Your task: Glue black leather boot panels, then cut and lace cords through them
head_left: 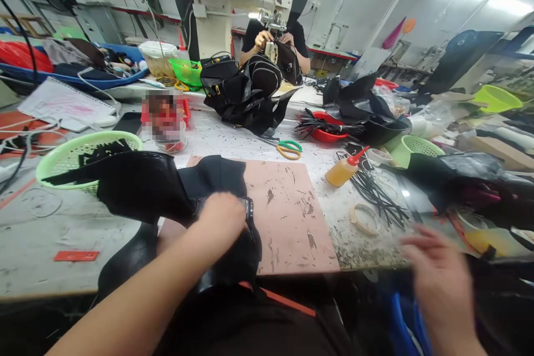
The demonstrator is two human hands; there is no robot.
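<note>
A black leather bag piece with several panels and a zipper edge lies over the table's front edge and partly on a pinkish board. My left hand is closed on this piece near its zipper edge, the fingertips hidden underneath. Off to the right, my right hand is in the air by the table's front edge. It is blurred, its fingers stretched out, and nothing shows in them. Closest to it on the table are a roll of tape and a bundle of thin black strips.
A green basket of black strips stands at left, near a red strip. Scissors, a glue bottle and a red bowl lie beyond the board. Black bags are piled before a person at a sewing machine.
</note>
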